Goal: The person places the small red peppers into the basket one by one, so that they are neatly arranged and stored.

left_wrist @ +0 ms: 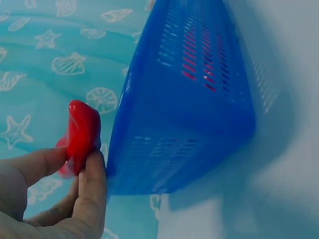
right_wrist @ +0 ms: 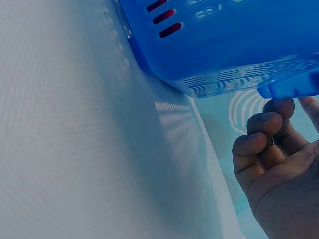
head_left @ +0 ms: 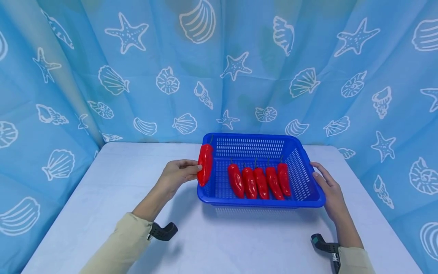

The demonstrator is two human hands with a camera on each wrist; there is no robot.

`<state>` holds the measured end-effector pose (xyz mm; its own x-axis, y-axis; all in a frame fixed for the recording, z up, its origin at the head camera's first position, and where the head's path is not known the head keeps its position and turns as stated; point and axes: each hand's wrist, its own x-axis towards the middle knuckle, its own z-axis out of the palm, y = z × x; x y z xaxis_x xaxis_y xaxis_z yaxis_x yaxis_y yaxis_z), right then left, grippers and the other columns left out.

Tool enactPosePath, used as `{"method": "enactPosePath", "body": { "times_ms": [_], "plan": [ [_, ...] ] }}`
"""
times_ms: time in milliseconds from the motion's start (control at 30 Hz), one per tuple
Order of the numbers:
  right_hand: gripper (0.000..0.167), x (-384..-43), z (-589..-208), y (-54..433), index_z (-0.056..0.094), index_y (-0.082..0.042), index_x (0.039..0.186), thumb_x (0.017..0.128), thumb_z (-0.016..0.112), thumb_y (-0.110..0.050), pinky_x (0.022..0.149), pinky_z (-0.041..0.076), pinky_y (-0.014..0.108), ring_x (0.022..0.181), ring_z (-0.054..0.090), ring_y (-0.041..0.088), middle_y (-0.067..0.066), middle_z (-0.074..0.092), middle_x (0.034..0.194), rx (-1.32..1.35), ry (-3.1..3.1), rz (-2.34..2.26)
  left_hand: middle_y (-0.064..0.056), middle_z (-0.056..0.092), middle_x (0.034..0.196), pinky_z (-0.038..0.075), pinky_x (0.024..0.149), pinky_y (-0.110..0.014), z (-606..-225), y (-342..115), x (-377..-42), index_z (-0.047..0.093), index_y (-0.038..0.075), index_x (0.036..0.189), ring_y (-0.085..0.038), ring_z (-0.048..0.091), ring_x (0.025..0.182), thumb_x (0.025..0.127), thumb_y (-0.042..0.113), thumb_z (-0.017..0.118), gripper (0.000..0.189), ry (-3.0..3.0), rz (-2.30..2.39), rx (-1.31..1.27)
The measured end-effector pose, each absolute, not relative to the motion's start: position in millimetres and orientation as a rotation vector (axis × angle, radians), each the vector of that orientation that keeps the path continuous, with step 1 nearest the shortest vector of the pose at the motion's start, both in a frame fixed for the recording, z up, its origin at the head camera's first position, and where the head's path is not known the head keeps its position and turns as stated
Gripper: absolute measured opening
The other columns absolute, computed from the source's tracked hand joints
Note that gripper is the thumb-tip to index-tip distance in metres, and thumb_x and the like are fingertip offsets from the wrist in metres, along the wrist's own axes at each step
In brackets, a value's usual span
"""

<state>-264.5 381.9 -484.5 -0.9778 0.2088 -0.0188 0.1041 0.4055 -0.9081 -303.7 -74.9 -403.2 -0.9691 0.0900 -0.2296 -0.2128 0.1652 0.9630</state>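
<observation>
My left hand (head_left: 176,176) pinches a red chili pepper (head_left: 205,163) with a green stem, held upright over the left rim of a blue plastic basket (head_left: 253,202). In the left wrist view, thumb and fingers press that pepper (left_wrist: 83,132) from both sides, just outside the basket wall (left_wrist: 174,124). Inside the basket, several more red peppers (head_left: 261,183) lie side by side, stems toward the back. My right hand (head_left: 331,191) holds the basket's right rim; the right wrist view shows its fingers (right_wrist: 264,123) curled beneath the rim, the thumb out of sight.
The basket stands on a white-covered table (head_left: 253,243), toward its back edge. Behind and at both sides hangs a blue curtain (head_left: 143,76) with white shell and starfish prints. Each wrist wears a black strap mount, the left one (head_left: 164,231) over the table.
</observation>
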Motion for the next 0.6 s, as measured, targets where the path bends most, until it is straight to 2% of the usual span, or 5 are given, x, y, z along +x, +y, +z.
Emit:
{"method": "enactPosePath", "body": {
  "times_ms": [367, 600],
  "plan": [
    [0.063, -264, -485, 381, 0.026, -0.042, 0.157, 0.1, 0.041, -0.062, 0.09, 0.047, 0.054, 0.135, 0.038, 0.054, 0.02, 0.027, 0.161, -0.299, -2.549, 1.647, -0.016, 0.067, 0.114, 0.058, 0.086, -0.036, -395, -58, -306, 0.064, 0.002, 0.12, -0.024, 0.071, 0.097, 0.088, 0.02, 0.078, 0.039, 2.227, 1.816, -0.088],
    [0.063, -264, -485, 381, 0.026, -0.041, 0.157, 0.1, 0.04, -0.062, 0.089, 0.047, 0.053, 0.135, 0.038, 0.054, 0.021, 0.027, 0.161, -0.288, -2.545, 1.649, -0.014, 0.069, 0.11, 0.058, 0.086, -0.038, -393, -43, -307, 0.067, 0.003, 0.118, -0.023, 0.073, 0.093, 0.088, 0.021, 0.079, 0.037, 2.332, 1.727, -0.079]
  ]
}}
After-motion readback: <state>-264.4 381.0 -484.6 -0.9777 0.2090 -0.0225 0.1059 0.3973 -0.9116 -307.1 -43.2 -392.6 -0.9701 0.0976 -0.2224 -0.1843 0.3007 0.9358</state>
